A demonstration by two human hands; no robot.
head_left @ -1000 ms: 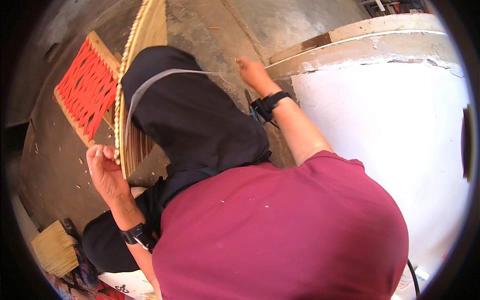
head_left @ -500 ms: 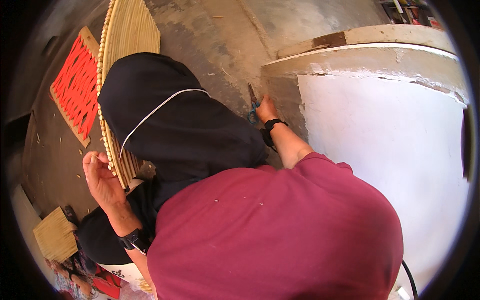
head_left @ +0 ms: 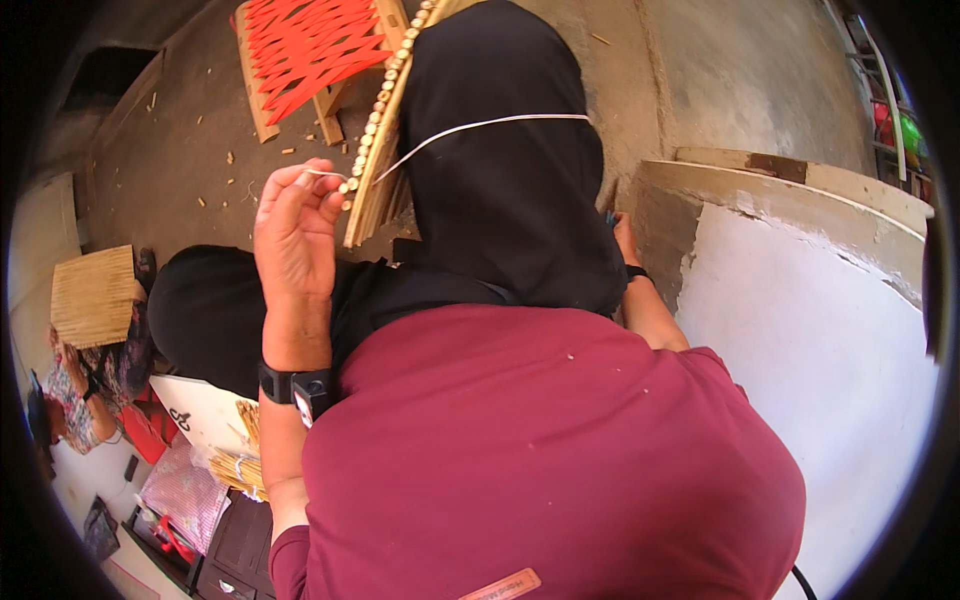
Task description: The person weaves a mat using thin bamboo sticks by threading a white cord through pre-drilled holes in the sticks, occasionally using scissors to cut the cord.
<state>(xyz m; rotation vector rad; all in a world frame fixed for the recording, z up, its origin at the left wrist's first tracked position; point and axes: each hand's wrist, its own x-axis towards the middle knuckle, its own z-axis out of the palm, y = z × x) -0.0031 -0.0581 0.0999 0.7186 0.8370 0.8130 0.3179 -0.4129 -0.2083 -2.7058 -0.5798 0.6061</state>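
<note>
My left hand [head_left: 296, 225] is raised beside the end of a stick panel [head_left: 382, 125], its thumb and fingers closed in a pinch on a thin pale cord [head_left: 328, 173]. That cord reaches the panel's edge, where round cut stick ends line up in a row. The panel stands on edge against my black-clothed leg [head_left: 500, 190]. A white string [head_left: 490, 123] crosses the leg from the panel; I cannot tell whether it is the same cord. Beyond the leg, low on the right, my right hand [head_left: 626, 238] grips scissors [head_left: 611, 205], partly hidden by the leg.
A wooden frame [head_left: 257, 95] woven with red strips stands at the far left, with stick offcuts on the floor around it. Another person [head_left: 88, 390] sits at the left with a stick panel [head_left: 95, 297]. A white-faced low wall [head_left: 800, 330] borders my right.
My view has swung left. The left hand has lifted the cord away from the panel's edge. The scissors stay in my right hand, now more hidden behind the leg.
</note>
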